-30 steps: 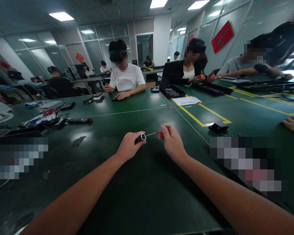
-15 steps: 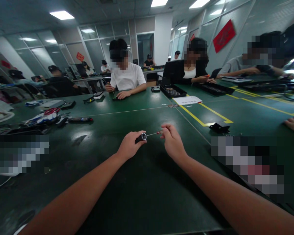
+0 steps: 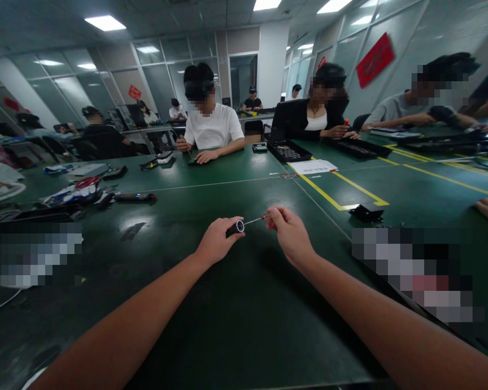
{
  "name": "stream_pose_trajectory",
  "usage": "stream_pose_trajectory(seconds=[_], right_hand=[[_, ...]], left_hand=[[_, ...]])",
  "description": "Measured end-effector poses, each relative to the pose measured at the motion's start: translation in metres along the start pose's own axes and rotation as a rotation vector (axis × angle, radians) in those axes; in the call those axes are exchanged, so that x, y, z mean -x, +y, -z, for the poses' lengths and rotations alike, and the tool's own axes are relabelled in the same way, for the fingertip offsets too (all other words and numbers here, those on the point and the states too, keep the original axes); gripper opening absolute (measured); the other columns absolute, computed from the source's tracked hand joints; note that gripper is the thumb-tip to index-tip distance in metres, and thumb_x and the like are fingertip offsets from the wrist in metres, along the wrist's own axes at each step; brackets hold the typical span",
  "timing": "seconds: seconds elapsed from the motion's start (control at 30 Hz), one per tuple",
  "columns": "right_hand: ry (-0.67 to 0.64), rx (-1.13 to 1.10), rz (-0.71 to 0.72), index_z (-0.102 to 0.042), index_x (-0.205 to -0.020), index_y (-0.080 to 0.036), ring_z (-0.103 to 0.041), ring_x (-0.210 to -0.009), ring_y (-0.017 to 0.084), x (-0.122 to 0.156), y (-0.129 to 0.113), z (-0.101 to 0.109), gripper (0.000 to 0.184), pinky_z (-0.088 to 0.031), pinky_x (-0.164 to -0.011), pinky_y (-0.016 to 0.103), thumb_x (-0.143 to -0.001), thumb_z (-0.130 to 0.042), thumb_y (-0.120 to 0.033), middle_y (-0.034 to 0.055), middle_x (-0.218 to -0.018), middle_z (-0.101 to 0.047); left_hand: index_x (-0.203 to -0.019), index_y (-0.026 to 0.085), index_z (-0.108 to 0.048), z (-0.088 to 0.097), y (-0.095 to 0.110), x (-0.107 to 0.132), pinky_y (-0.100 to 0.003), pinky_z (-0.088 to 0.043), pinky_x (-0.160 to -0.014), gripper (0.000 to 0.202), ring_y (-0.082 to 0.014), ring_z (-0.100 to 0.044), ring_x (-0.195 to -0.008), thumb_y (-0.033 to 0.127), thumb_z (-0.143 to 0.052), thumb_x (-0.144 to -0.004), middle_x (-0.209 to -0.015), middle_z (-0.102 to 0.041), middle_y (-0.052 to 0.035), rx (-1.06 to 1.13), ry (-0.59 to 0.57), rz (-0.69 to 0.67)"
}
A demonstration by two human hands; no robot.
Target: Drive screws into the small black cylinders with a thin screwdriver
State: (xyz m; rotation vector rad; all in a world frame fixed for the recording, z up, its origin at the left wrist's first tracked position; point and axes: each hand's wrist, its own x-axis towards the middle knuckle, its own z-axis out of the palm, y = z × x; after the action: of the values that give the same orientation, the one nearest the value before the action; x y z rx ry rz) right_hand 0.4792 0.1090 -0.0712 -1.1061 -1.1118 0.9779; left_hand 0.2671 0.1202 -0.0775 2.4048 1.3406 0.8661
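My left hand (image 3: pixel 213 241) is closed around a short black cylinder (image 3: pixel 231 231) with a pale ring at its open end, which faces right. In my right hand (image 3: pixel 293 235) is a small screwdriver (image 3: pixel 254 221), pinched near its reddish handle by thumb and fingers. Its thin metal shaft points left, and the tip meets the ringed end of the cylinder; whether it goes inside, I cannot tell. Both hands are held above the green table (image 3: pixel 228 319), and my right fingers partly hide the handle.
Left lie a dark pen-shaped tool (image 3: pixel 135 197) and a pile of gloves and tools (image 3: pixel 81 190). To the right are a small black box-like part (image 3: pixel 366 212) and yellow tape lines. Further back are a white paper (image 3: pixel 318 166), a black parts tray (image 3: pixel 288 151) and several seated people.
My right hand has turned slightly and its fingers have shifted on the screwdriver handle. My left hand keeps its hold on the cylinder. The whole view has moved a little.
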Motion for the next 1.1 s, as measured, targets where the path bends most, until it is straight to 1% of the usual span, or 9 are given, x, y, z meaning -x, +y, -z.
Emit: stream_pose_trajectory(seconds=[0.1, 0.13, 0.27, 0.43, 0.63, 0.73, 0.9, 1.0, 1.1], right_hand=[[0.011, -0.251, -0.313, -0.059, -0.072, -0.022, -0.05, -0.054, 0.014, -0.008, 0.004, 0.003, 0.027, -0.049, -0.061, 0.035, -0.089, -0.061, -0.043, 0.0001, -0.064, -0.055], [0.038, -0.278, -0.347, -0.057, -0.069, -0.022, -0.047, -0.051, 0.013, -0.01, 0.005, 0.004, 0.029, -0.049, -0.06, 0.034, -0.089, -0.062, -0.042, -0.0012, -0.061, -0.052], [0.145, -0.203, -0.264, -0.059, -0.069, -0.021, -0.049, -0.054, 0.012, -0.01, 0.006, 0.004, 0.027, -0.046, -0.057, 0.029, -0.09, -0.063, -0.038, -0.0009, -0.064, -0.055], [0.214, -0.127, -0.176, -0.061, -0.072, -0.022, -0.052, -0.057, 0.013, -0.006, 0.001, 0.0, 0.023, -0.044, -0.056, 0.028, -0.09, -0.061, -0.037, -0.0007, -0.065, -0.059], [0.208, -0.147, -0.158, -0.061, -0.077, -0.022, -0.052, -0.058, 0.013, -0.007, -0.001, 0.002, 0.022, -0.044, -0.057, 0.029, -0.09, -0.06, -0.04, -0.0012, -0.066, -0.059], [0.187, -0.156, -0.15, -0.062, -0.079, -0.022, -0.052, -0.058, 0.013, -0.006, -0.001, 0.002, 0.022, -0.043, -0.057, 0.029, -0.09, -0.06, -0.041, -0.0013, -0.067, -0.059], [0.152, -0.142, -0.153, -0.062, -0.079, -0.022, -0.053, -0.06, 0.014, -0.005, -0.001, 0.002, 0.025, -0.043, -0.059, 0.031, -0.088, -0.062, -0.045, -0.0006, -0.068, -0.06], [0.135, -0.131, -0.15, -0.062, -0.079, -0.023, -0.053, -0.06, 0.014, -0.005, 0.0, 0.003, 0.028, -0.043, -0.059, 0.031, -0.085, -0.064, -0.049, 0.0, -0.069, -0.061], [0.119, -0.127, -0.154, -0.062, -0.078, -0.022, -0.053, -0.059, 0.014, -0.004, 0.0, 0.002, 0.029, -0.043, -0.059, 0.031, -0.085, -0.064, -0.051, -0.0002, -0.069, -0.06]], left_hand=[[-0.133, 0.026, -0.06, 0.002, -0.006, -0.004, -0.042, -0.045, -0.1, 0.039, -0.0235, -0.059, -0.11, 0.029, -0.066, -0.094, -0.118, -0.068, -0.0044, -0.023, 0.035, -0.067], [-0.132, 0.026, -0.061, 0.002, -0.008, -0.005, -0.043, -0.044, -0.101, 0.039, -0.0238, -0.059, -0.11, 0.028, -0.067, -0.094, -0.118, -0.068, -0.0045, -0.046, 0.021, -0.069], [-0.131, 0.025, -0.063, 0.003, -0.015, -0.008, -0.046, -0.043, -0.099, 0.039, -0.0244, -0.06, -0.102, 0.03, -0.069, -0.092, -0.108, -0.069, -0.0044, -0.111, -0.073, -0.013], [-0.128, 0.025, -0.063, 0.004, -0.011, -0.005, -0.047, -0.043, -0.101, 0.036, -0.0252, -0.06, -0.102, 0.033, -0.067, -0.093, -0.107, -0.069, -0.0041, -0.072, -0.055, 0.032], [-0.116, 0.022, -0.066, 0.01, -0.012, -0.008, -0.041, -0.048, -0.095, 0.028, -0.025, -0.061, -0.107, 0.033, -0.067, -0.091, -0.116, -0.066, -0.0071, 0.104, 0.092, 0.147], [-0.122, 0.022, -0.061, 0.016, -0.017, -0.016, -0.039, -0.048, -0.097, 0.036, -0.0235, -0.063, -0.107, 0.032, -0.067, -0.088, -0.117, -0.066, -0.0075, 0.255, 0.155, 0.223], [-0.116, 0.019, -0.057, 0.032, -0.012, -0.027, -0.031, -0.05, -0.071, 0.03, -0.0189, -0.063, -0.081, 0.033, -0.053, -0.089, -0.097, -0.066, -0.0065, 0.521, 0.079, 0.401], [-0.099, 0.019, -0.061, 0.039, -0.004, -0.031, -0.031, -0.048, -0.069, 0.024, -0.0191, -0.061, -0.077, 0.039, -0.06, -0.086, -0.088, -0.064, -0.0046, 0.326, 0.04, 0.354], [-0.088, 0.02, -0.066, 0.04, 0.0, -0.035, -0.033, -0.047, -0.075, 0.025, -0.0219, -0.062, -0.083, 0.044, -0.067, -0.084, -0.09, -0.068, -0.005, 0.057, -0.088, 0.269]])
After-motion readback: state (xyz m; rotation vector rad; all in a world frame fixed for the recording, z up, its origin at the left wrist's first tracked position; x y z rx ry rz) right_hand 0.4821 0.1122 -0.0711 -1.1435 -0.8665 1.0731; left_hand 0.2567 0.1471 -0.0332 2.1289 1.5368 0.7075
